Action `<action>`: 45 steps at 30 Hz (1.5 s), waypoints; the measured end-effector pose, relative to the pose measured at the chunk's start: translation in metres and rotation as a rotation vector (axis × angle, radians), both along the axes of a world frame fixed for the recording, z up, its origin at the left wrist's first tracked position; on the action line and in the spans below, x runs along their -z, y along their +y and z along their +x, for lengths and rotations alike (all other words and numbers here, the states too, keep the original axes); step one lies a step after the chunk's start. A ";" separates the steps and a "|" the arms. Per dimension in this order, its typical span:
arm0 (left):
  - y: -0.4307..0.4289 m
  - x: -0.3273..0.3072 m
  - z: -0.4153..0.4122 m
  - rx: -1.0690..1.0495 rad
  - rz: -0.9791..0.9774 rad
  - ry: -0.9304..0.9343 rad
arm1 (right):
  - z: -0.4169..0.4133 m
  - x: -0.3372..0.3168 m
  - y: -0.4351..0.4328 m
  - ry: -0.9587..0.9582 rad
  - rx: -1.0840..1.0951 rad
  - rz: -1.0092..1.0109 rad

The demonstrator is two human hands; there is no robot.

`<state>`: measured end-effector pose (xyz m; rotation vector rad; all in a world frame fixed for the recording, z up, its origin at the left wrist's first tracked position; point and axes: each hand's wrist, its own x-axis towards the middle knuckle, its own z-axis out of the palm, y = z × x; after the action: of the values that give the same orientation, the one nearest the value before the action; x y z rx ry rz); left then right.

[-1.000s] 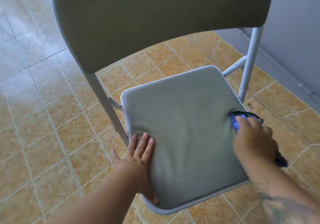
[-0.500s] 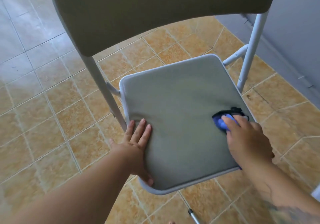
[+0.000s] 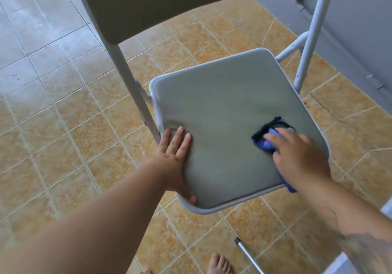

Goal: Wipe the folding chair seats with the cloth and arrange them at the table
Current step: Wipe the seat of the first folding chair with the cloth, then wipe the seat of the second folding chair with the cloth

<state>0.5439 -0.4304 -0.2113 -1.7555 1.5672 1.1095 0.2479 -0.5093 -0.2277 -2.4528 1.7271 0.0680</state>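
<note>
A grey folding chair (image 3: 212, 8) stands open on a tan tiled floor (image 3: 63, 125), seen from behind its backrest. Its padded seat (image 3: 222, 108) is pale grey-green w/ a light piped edge, on a white metal frame; fabric puckers slightly near the L hand. The left hand (image 3: 176, 157) lies flat on the seat's near-left corner, fingers (image 3: 180, 135) spread loosely, thumb over the front edge, holding nothing. The right hand (image 3: 297, 157) presses a bunched blue cloth (image 3: 267, 140) w/ a dark trim onto the seat's right side, fingers curled over it; a cloth tail hangs past the front edge. Bare toes (image 3: 218, 263) and a thin metal pole (image 3: 248, 254) show at bottom of frame.
</note>
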 end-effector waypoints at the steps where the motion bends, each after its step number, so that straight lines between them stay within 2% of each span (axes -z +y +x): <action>1: 0.000 0.001 0.000 -0.002 -0.009 0.006 | 0.008 0.003 -0.016 0.008 0.108 -0.011; 3: 0.002 0.005 0.002 0.001 -0.039 0.017 | 0.037 0.005 -0.029 -0.022 0.277 -0.041; 5: 0.004 0.006 0.005 0.004 -0.078 0.023 | 0.071 0.003 -0.021 -0.058 0.329 -0.015; 6: 0.006 0.006 0.006 0.012 -0.105 0.022 | 0.084 0.002 -0.008 -0.054 0.275 0.009; 9: 0.013 0.002 0.003 0.004 -0.190 0.002 | 0.100 -0.004 0.061 -0.063 -0.064 0.038; 12: 0.033 -0.006 -0.005 -0.060 -0.244 0.001 | 0.093 -0.024 0.114 -0.143 -0.142 0.239; 15: 0.068 -0.021 -0.016 -0.035 -0.156 0.048 | 0.076 -0.052 0.144 -0.193 -0.041 0.422; 19: 0.098 -0.064 -0.028 0.014 -0.002 0.124 | 0.027 -0.108 0.179 -0.267 0.134 0.434; 22: 0.102 -0.108 -0.047 0.153 -0.067 0.079 | -0.031 -0.154 0.217 -0.329 0.350 0.408; 25: 0.106 -0.148 -0.089 0.243 -0.149 0.097 | -0.090 -0.202 0.274 -0.291 0.435 0.374; 29: 0.135 -0.196 -0.177 0.443 -0.201 0.153 | -0.183 -0.269 0.370 -0.315 0.652 0.437; 34: 0.201 -0.241 -0.325 0.695 -0.224 0.304 | -0.300 -0.310 0.492 -0.435 0.976 0.324; 37: 0.254 -0.250 -0.427 0.826 -0.201 0.342 | -0.369 -0.308 0.554 -0.467 1.122 0.237; 45: 0.414 -0.203 -0.713 1.029 -0.115 0.328 | -0.564 -0.245 0.703 -0.494 1.210 0.117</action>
<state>-0.1695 -0.0163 -0.0079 -0.5909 2.3310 0.7718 -0.3166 0.1933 0.0169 -0.8862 2.4466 -0.4854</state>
